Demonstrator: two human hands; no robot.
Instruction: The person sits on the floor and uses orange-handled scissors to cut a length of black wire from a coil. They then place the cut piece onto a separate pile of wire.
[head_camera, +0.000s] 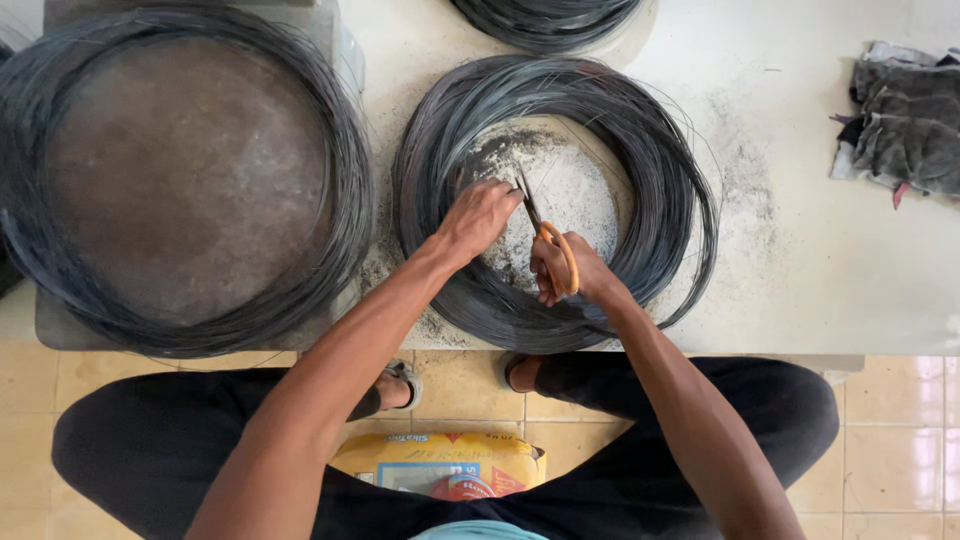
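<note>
The right hand (575, 275) is closing its grip on orange-handled scissors (548, 240), blades pointing away toward the inner edge of the wire coil (660, 190). The left hand (478, 215), just beside the blades, is pinching wire strands. The coil is lying flat on the pale bench (800, 280).

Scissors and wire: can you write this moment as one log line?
left hand: grips wire coil inner edge | right hand: holds orange-handled scissors, blades at wire | table: second coil, rags

Dark wire coil (660, 190) flat on pale slab, orange-handled scissors (550, 245) inside its ring.
</note>
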